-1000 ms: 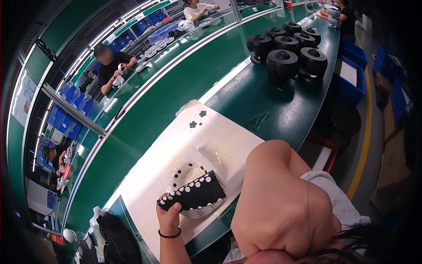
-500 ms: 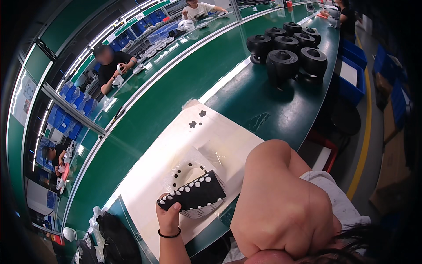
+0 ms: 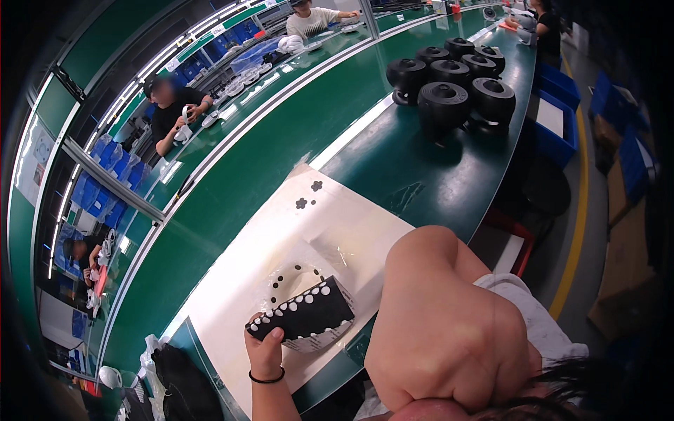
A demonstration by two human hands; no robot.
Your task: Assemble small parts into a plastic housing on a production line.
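My left hand (image 3: 264, 353), a dark band round its wrist, pinches the left end of a black strip sheet (image 3: 316, 312) between thumb and fingers. Round white pads line the sheet's upper edge, and more sit along its lower edge. Under it lies a printed white sheet, partly covered. Just beyond rests a pale ring-shaped piece (image 3: 303, 281) with small black dots, on clear plastic wrap. My right hand (image 3: 449, 358) is raised very close to the camera at lower right, elbow bent. Its back and knuckles show, but its fingers are hidden, so whether it holds anything is unclear.
A white mat (image 3: 239, 281) lies beneath the work, bearing black flower-shaped pieces (image 3: 316, 186). Several black round housings (image 3: 444, 102) stand farther along the green bench. Blue bins (image 3: 558, 119) are at right, a black bag (image 3: 184, 372) at lower left. Other people work across the bench.
The whole view has shifted slightly, so the bench and mat sit a little further left. Both hands keep their poses, and the left still grips the black strip sheet.
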